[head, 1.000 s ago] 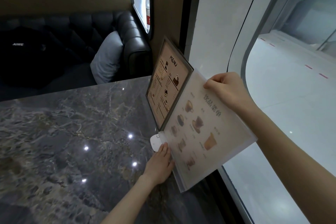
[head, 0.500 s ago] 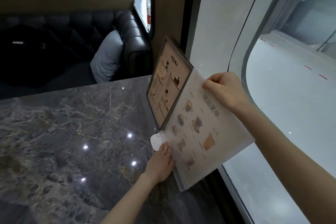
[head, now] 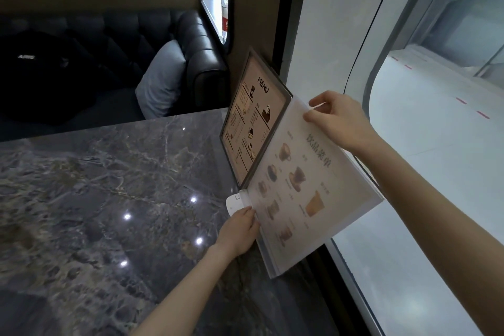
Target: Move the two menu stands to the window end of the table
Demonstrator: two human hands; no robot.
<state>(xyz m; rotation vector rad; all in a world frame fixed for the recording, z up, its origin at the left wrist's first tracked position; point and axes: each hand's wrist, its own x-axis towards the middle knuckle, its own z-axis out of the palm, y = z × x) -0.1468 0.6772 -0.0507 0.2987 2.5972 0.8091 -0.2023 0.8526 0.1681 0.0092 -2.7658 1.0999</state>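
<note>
Head view — both menu stands stood at the window end of the dark marble counter (head: 109,185). The dark-framed menu stand (head: 252,123), headed "MENU", stood upright on the counter against the pillar beside the window (head: 425,123). The clear menu stand (head: 305,185), showing drink pictures, sat just beside it on the near side, their adjacent edges touching or nearly so; it was tilted, its top leaning toward the glass.

The right hand (head: 339,120) gripped the clear stand's top edge, its fingers (head: 313,117) pinched closed on the sheet. The left hand (head: 238,233) rested at the stand's lower near edge, fingers (head: 249,215) curled against the sheet, beside a small white base piece (head: 235,203) on the counter — a full grip could not be confirmed.

Behind the counter: a dark tufted sofa (head: 199,43) with a grey cushion (head: 161,82) and a black garment (head: 38,73).
</note>
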